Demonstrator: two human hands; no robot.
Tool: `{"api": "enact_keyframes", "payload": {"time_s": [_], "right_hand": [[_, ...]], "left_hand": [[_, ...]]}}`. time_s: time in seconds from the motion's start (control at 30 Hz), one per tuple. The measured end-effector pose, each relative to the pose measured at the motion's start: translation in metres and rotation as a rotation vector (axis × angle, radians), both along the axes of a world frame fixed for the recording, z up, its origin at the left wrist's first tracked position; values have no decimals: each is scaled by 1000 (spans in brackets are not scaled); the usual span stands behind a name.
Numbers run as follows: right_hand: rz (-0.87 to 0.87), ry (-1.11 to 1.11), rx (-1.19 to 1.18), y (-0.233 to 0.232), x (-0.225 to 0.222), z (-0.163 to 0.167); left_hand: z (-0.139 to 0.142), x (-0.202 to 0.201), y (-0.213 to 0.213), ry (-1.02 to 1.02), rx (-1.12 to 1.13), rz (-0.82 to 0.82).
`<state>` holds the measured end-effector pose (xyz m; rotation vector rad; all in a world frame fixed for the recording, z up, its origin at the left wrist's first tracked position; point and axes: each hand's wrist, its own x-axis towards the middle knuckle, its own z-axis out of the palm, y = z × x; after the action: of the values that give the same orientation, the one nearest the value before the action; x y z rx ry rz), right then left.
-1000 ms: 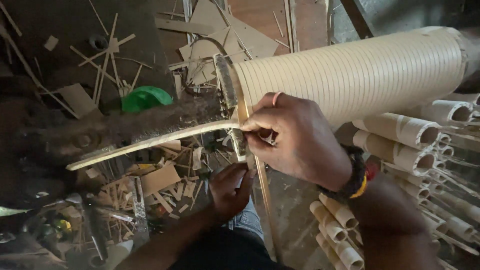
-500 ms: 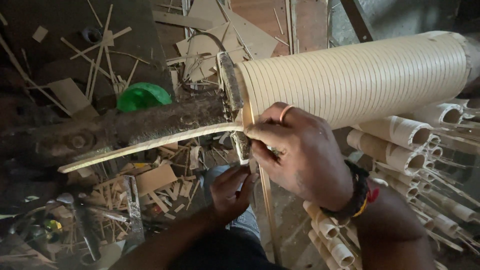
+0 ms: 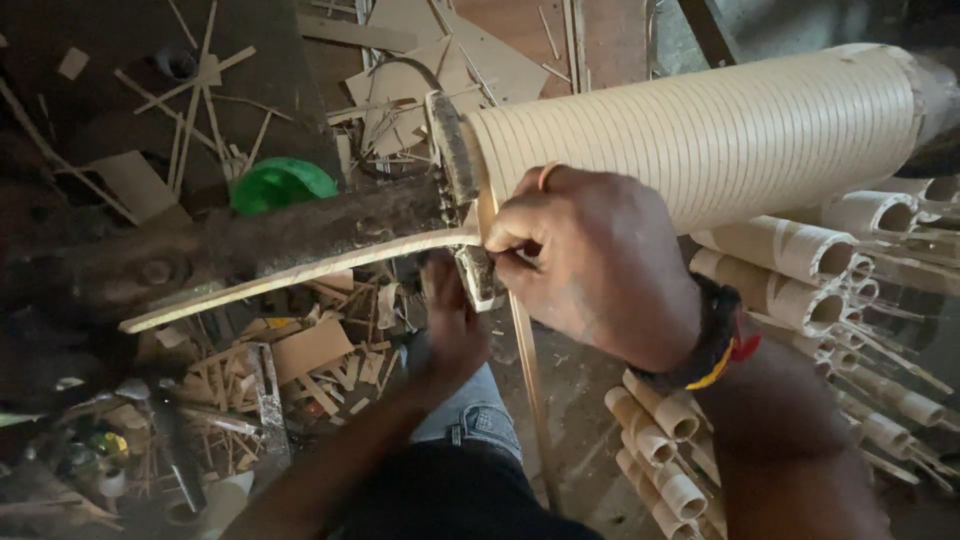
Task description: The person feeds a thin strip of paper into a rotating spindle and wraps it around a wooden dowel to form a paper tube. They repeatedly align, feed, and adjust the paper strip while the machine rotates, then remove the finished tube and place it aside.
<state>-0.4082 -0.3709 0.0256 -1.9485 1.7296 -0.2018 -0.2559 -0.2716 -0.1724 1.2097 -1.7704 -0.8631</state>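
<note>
Pinching a pale strip point(image 3: 300, 272), right hand point(image 3: 590, 265) beside ribbed tube point(image 3: 700, 130).

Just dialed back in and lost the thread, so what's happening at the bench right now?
A person is working a thin pale strip at the end of a big ribbed cream tube. The right hand pinches the strip where it meets the tube's end, against a dark, rusty metal piece. The left hand is lower, just beneath that spot; what it grips is hidden. Smaller rolled tubes are stacked to the right, and wood offcuts litter the floor below.
</note>
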Motion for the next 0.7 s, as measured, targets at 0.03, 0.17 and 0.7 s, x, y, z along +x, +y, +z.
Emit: {"api": "enact_keyframes", "payload": {"time_s": [0.03,0.17,0.7], "right_hand": [[-6,0,48,-3,0,0],[-12,-17,106,-10,-3,2],[-34,-198,67,-16,-2,-1]], "left_hand": [[-8,-5,-1,-24,72,32],[-47,-18,13,698,861,40],[-111,27,-46,1224,1088,-313]]}}
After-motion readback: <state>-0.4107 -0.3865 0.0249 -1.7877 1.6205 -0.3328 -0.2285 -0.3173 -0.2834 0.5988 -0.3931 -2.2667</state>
